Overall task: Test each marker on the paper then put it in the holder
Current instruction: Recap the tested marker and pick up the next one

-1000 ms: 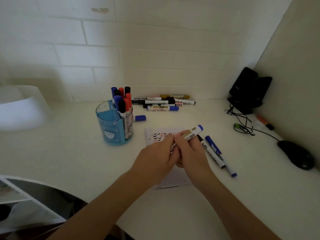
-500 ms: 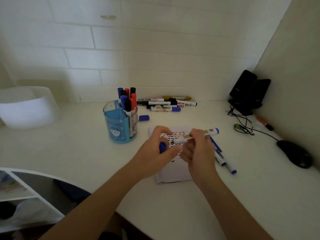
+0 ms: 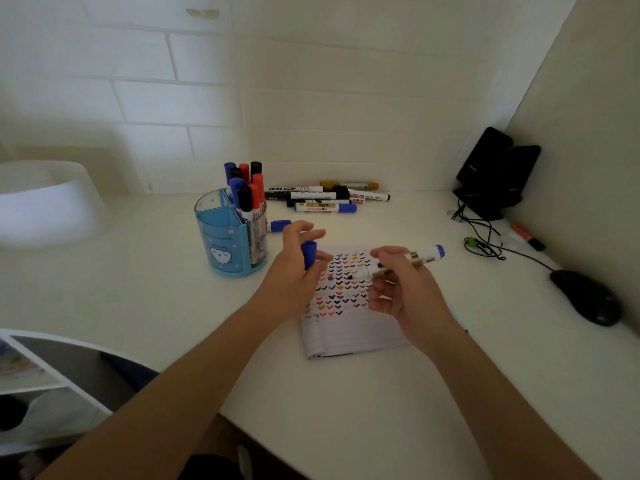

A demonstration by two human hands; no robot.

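I see my left hand (image 3: 294,271) holding a blue cap (image 3: 308,252) upright between thumb and curled fingers, just over the left edge of the paper (image 3: 353,337). My right hand (image 3: 401,289) pinches the uncapped marker (image 3: 398,265) near its middle, fingers curled round the white barrel. The marker lies nearly level, with its dark tip pointing toward nine o'clock above the rows of coloured ticks and its blue tail end toward two o'clock. I cannot tell whether the tip touches the sheet. The two hands are apart, cap and tip near each other. The paper lies flat on the white desk (image 3: 173,306), its upper half covered with tick marks in black, red, blue and yellow. At ten o'clock from the paper stands the blue holder (image 3: 225,244), with several capped markers (image 3: 247,188) standing upright in its rear compartment, caps blue, red and black. Just behind the holder, a blue-capped marker (image 3: 280,225) lies on the desk. At twelve o'clock, against the tiled wall, lies a loose pile of markers (image 3: 325,199). At two o'clock sit black speakers (image 3: 495,171) with tangled cables (image 3: 481,237), and an orange pen (image 3: 526,235) near the side wall. At three o'clock rests a black mouse (image 3: 588,299). Far off at nine o'clock is a white rounded container (image 3: 48,202).
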